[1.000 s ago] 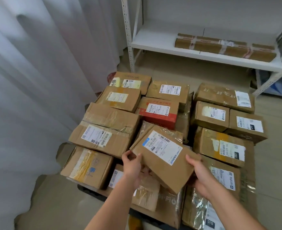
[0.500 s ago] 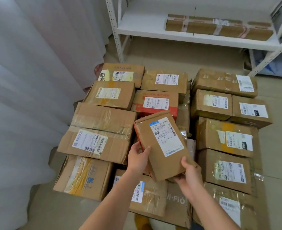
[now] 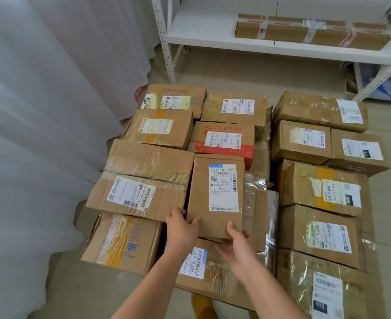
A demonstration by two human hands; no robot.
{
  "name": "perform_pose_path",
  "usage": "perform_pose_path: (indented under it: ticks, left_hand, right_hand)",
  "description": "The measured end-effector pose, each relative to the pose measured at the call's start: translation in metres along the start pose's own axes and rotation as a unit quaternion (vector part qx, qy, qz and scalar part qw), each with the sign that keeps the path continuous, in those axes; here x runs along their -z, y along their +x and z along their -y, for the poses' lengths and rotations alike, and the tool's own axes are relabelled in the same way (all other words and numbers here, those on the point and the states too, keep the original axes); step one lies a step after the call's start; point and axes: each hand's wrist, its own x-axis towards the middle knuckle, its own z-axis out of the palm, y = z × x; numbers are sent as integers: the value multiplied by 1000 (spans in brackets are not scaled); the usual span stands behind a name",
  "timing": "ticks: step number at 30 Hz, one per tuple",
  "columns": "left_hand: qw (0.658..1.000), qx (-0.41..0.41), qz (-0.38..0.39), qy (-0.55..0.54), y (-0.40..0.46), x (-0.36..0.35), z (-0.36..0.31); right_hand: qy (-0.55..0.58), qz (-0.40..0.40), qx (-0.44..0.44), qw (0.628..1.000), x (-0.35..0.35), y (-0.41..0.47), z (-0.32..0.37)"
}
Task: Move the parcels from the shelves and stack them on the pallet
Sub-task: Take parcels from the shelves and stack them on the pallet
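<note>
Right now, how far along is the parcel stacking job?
Mostly done: over a dozen brown cardboard parcels already sit packed together on the stack. In hand: the left hand and right hand grip a small labelled brown box, lowering it into the middle. Left: one long taped cardboard parcel on the white metal shelf.

We see both bare forearms reach up from the bottom edge, converging toward the middle. Our left hand (image 3: 181,229) curls its thumb and fingers over the near left corner of a parcel (image 3: 216,196). Our right hand (image 3: 237,244) grips the near right edge, thumb on top, fingers apparently tucked underneath, though they are partly hidden.
</note>
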Motion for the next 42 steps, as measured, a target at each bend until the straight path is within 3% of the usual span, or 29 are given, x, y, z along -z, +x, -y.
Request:
perform_pose_path:
  ticks: [9,20,27,34,42]
  left_hand:
    - [995,4,-95,-24,-6,6,-1]
    - [994,49,-95,-33,-41,11,-11]
    - [988,74,-97,-95,-118,4,-37]
    - [966,101,-88,-222,-233,-49,-69]
    - [970,62,-84,-221,-347,-55,-102]
  right_hand:
    - [-180,-24,1,983,6,0,2]
    - [-305,7,10,952,18,-34,35]
    - [-339,81,46,936,55,-78,81]
    - [-367,130,84,917,135,-135,155]
    - [-382,189,98,900,190,-206,193]
